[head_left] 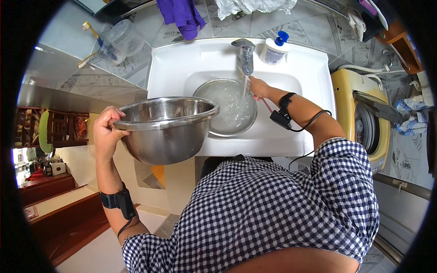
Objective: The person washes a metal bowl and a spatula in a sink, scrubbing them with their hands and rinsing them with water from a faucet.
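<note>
My left hand (108, 129) grips the rim of a large, deep stainless steel bowl (168, 141), thumb outside, and holds it up at the left front of the sink. My right hand (259, 87) is beside the running stream under the tap (246, 57), its fingers curled. A thin pinkish strip shows below that hand; whether it is held I cannot tell. Beneath the tap a round metal basin (214, 130) stands in the white sink (291, 132), holding water that ripples where the stream falls. The raised bowl overlaps its left edge.
A white bottle with a blue cap (274, 49) stands right of the tap. Toothbrushes and a clear cup (125, 38) sit at the back left. A purple cloth (181, 18) hangs behind the sink. On the right is a yellow washing machine (344, 91) with its round door ajar.
</note>
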`<control>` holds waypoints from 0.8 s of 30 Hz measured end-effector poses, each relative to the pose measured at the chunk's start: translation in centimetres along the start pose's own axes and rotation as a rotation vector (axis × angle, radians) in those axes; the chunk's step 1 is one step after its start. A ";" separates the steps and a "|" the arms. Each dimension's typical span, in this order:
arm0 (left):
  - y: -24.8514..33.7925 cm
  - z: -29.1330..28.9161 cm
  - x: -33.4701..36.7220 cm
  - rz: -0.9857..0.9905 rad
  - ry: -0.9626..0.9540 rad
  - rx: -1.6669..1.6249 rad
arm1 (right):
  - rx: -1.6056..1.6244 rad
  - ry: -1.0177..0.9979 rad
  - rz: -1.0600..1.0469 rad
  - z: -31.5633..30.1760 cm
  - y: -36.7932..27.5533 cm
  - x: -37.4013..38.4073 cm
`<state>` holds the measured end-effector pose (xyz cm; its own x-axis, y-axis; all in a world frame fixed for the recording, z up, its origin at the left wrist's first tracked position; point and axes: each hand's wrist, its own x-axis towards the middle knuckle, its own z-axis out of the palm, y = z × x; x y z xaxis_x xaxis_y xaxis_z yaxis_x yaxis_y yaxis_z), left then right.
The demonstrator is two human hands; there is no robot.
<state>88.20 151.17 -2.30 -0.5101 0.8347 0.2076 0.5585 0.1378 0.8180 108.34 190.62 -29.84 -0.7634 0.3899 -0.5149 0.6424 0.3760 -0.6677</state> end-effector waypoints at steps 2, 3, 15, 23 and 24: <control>0.3 -0.1 -1.0 -0.008 0.016 0.029 | 0.088 0.045 -0.040 0.1 -0.4 -1.1; 0.4 -0.3 -1.1 -0.023 0.021 0.060 | 0.187 0.083 -0.074 -0.1 -0.7 -1.3; 0.3 2.0 0.0 0.073 -0.018 0.053 | -0.183 0.016 0.229 -1.6 -1.5 -2.1; -1.6 3.1 1.3 0.090 -0.029 0.013 | -0.358 -0.102 -0.055 -4.9 -1.1 -5.3; -1.6 3.4 1.8 0.094 -0.034 0.013 | -0.259 -0.086 -0.097 -5.7 -0.7 -6.2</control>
<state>88.64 154.25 -5.07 -0.4328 0.8619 0.2642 0.6109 0.0649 0.7890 112.99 192.70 -23.16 -0.8178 0.2729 -0.5066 0.5533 0.6146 -0.5622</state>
